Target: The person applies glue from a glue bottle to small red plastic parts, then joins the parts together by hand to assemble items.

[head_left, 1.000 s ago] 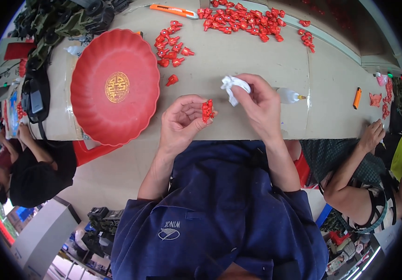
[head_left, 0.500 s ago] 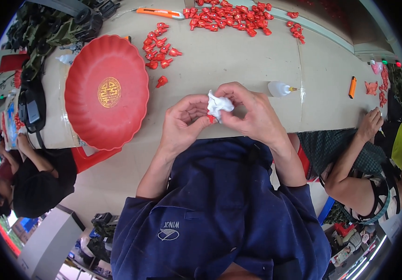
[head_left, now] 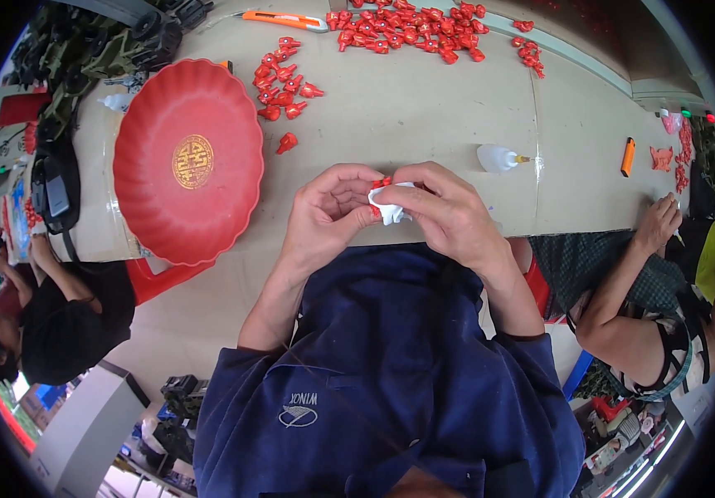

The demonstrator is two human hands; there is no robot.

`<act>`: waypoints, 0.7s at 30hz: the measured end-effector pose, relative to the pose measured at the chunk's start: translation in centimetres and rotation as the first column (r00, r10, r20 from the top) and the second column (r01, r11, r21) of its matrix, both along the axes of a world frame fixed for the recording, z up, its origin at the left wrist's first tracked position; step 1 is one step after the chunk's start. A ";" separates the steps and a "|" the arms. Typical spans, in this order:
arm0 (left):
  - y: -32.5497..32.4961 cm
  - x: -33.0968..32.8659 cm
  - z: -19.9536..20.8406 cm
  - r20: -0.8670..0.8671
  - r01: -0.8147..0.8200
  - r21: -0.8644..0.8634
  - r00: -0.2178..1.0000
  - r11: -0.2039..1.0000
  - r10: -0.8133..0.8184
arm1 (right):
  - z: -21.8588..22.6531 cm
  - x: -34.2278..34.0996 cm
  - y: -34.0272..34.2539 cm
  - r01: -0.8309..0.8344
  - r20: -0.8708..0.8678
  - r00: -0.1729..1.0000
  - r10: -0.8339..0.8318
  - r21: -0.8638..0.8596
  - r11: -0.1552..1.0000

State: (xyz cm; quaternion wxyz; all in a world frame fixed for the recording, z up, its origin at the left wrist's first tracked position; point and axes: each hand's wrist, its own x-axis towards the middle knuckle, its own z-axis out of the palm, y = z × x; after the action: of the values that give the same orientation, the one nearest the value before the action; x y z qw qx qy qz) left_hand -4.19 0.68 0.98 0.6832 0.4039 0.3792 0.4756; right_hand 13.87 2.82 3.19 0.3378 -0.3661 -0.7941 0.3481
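Left hand (head_left: 324, 212), partly curled, pinches a small red piece (head_left: 381, 182) near the table (head_left: 424, 112) edge. Right hand (head_left: 450, 212), closed on a white cloth (head_left: 389, 213), covers the piece, seemingly in contact. Bottle (head_left: 498, 158) lies beyond; red parts (head_left: 411, 35) cluster farthest.

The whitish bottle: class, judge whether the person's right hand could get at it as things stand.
Probably yes: the bottle lies close beyond the right hand and nothing visible stands between them, though the white cloth in that hand may need putting down first.
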 end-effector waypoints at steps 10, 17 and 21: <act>0.0 -1.0 -1.2 0.334 0.090 -0.122 0.941 0.988 -0.044 | -0.2 1.7 0.5 0.212 0.163 0.955 -0.248 0.213 0.954; -0.1 -1.2 -1.7 0.424 0.127 -0.118 0.904 0.985 -0.065 | -0.2 0.6 -0.4 0.325 0.164 0.931 -0.327 0.040 0.945; 0.0 -1.1 -1.9 0.419 0.129 -0.117 0.905 0.985 -0.069 | 0.1 0.8 -0.8 0.400 0.034 0.915 -0.401 0.043 0.916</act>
State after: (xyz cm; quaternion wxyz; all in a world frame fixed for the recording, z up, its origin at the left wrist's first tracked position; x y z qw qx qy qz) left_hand -5.27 0.64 -0.91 0.7982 0.2635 0.2378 0.4867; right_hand 14.68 2.01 3.27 0.3914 -0.5221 -0.7154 0.2498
